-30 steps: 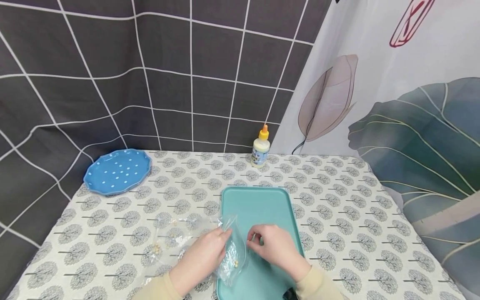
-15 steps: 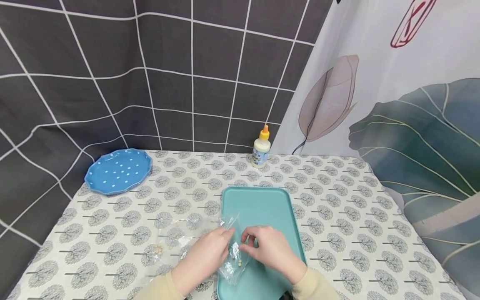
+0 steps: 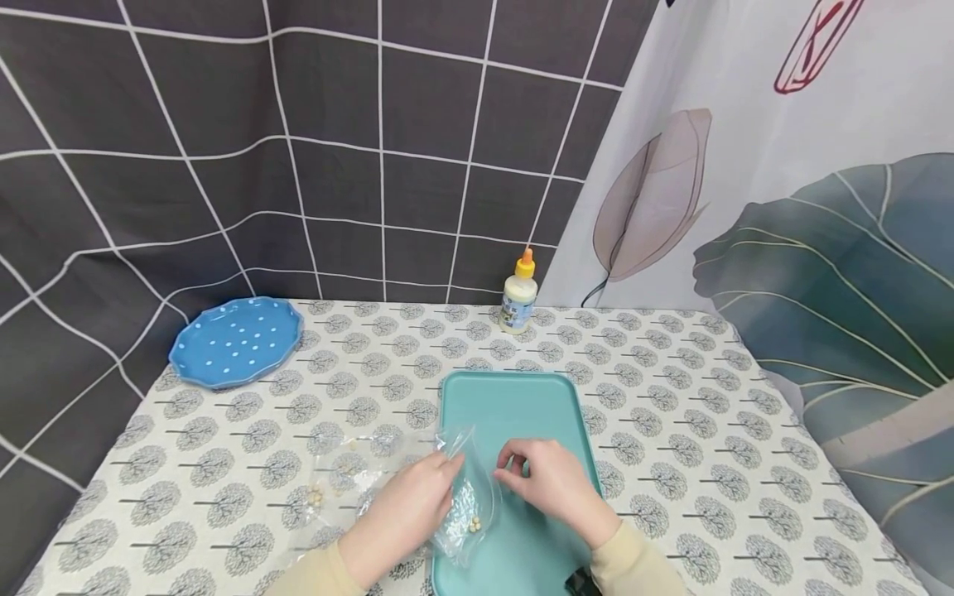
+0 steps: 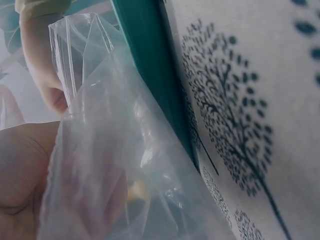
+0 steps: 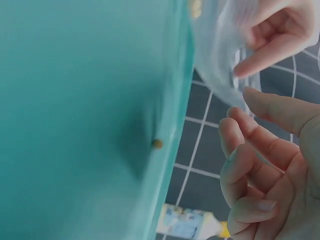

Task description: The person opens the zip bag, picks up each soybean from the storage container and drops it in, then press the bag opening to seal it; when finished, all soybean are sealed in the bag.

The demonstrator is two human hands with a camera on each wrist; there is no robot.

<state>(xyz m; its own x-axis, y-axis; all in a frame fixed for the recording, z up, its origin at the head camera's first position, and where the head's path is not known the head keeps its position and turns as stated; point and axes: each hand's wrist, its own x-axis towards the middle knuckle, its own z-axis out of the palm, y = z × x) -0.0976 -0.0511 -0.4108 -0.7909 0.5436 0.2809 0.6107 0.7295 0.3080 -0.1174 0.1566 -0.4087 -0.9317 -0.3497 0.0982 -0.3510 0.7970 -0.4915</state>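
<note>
Near edge: both forearms are cut off by the frame. The left hand (image 3: 406, 509) pinches a clear plastic bag (image 3: 465, 497) over the left rim of the teal tray (image 3: 522, 397); small pale beads (image 3: 474, 523) inside are hard to make out. The right hand (image 3: 547, 484), fingers curled, hovers beside the bag; whether it holds anything cannot be told. Farther off stand a glue bottle (image 3: 518, 294) and a blue plate (image 3: 234, 341).

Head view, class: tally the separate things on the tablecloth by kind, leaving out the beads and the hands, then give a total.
Clear plastic bags: 2, one gripped by the left hand at the tray's edge, one lying flat to its left
Teal tray: 1
Blue dotted plate: 1
Glue bottle: 1
Total: 5
</note>
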